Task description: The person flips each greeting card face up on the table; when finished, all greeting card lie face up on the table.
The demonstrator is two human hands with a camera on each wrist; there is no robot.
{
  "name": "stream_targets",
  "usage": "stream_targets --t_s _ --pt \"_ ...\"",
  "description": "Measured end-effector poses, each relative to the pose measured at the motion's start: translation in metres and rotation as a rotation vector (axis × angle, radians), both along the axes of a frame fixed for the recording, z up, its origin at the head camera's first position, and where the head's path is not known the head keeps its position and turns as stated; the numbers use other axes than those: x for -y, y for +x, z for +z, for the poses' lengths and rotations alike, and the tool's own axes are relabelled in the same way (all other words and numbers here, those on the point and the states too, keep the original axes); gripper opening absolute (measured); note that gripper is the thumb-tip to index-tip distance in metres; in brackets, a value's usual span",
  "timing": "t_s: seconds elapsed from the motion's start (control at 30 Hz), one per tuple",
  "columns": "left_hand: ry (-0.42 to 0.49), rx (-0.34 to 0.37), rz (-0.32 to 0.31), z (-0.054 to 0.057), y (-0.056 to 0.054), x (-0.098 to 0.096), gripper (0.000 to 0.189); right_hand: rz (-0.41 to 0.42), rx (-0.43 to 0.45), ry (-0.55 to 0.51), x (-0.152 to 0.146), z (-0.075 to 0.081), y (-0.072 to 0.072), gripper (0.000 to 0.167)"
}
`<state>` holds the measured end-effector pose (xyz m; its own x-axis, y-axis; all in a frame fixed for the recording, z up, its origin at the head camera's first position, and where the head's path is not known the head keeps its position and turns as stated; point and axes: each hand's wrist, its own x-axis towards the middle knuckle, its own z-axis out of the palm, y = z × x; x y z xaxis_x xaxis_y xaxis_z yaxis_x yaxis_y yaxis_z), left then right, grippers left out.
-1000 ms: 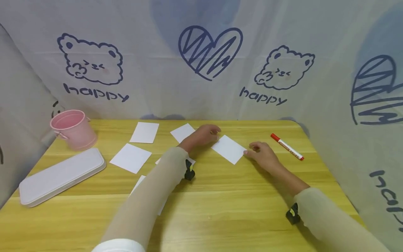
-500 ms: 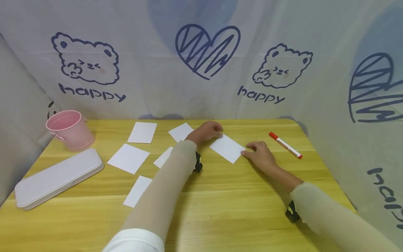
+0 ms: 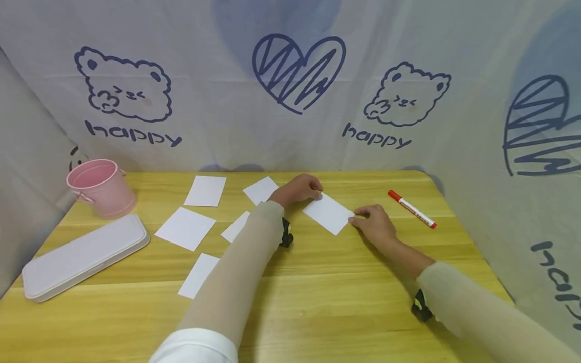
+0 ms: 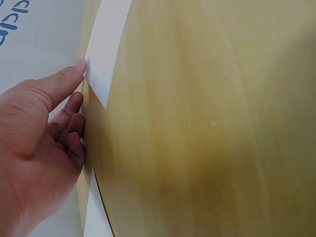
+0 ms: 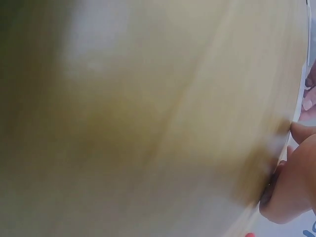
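Note:
A blank white card (image 3: pixel 328 214) lies at a slant toward the back of the wooden table. My left hand (image 3: pixel 299 189) pinches its far left corner, the thumb along the edge; in the left wrist view the left thumb (image 4: pixel 69 74) meets the card (image 4: pixel 104 54) while the other fingers curl beneath. At the opposite corner my right hand (image 3: pixel 375 224) grips the card between thumb and forefinger. The right wrist view has the right hand (image 5: pixel 294 182) only at its edge, partly cut off. A red-capped white marker (image 3: pixel 412 209) lies to the right of that hand.
Several other white cards, including one at the back (image 3: pixel 205 191) and one nearer (image 3: pixel 185 229), lie left of my hands; my left sleeve partly covers some. A pink bucket (image 3: pixel 109 194) and a long white case (image 3: pixel 83 257) occupy the left side. A printed curtain (image 3: pixel 299 141) hangs behind.
My left hand has shifted slightly right onto the card's corner, and its fingers have closed there. The right thumb and forefinger have drawn together on the other corner. The card has barely moved.

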<state>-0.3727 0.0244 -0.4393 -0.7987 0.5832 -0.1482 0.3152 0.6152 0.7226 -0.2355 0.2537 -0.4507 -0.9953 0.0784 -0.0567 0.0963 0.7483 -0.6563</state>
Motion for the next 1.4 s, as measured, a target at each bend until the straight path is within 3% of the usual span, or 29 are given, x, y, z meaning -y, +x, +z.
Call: stream_targets --t_s 0.3,0.5,0.77,1.03,1.2,1.4 --pt "-0.053 -0.017 -0.014 0.002 0.001 -0.001 0.026 -0.025 -0.011 0.004 0.006 -0.001 -0.002 0.035" --pt "-0.013 0.023 -0.001 0.010 0.007 0.004 0.022 0.000 -0.012 -0.009 0.008 0.000 -0.002 0.034" --pt "0.205 0.171 0.011 0.024 0.024 0.023 0.025 0.070 0.009 -0.305 0.006 0.012 0.001 0.032" --pt "0.365 0.261 0.039 0.042 0.052 0.056 0.029 0.176 -0.021 -0.432 0.022 0.032 0.019 0.030" --pt "0.407 0.250 0.069 0.047 0.076 0.083 0.027 0.273 -0.046 -0.436 0.037 0.045 0.037 0.028" --pt "0.429 0.215 0.125 0.044 0.110 0.109 0.028 0.376 -0.070 -0.458 0.053 0.055 0.056 0.024"
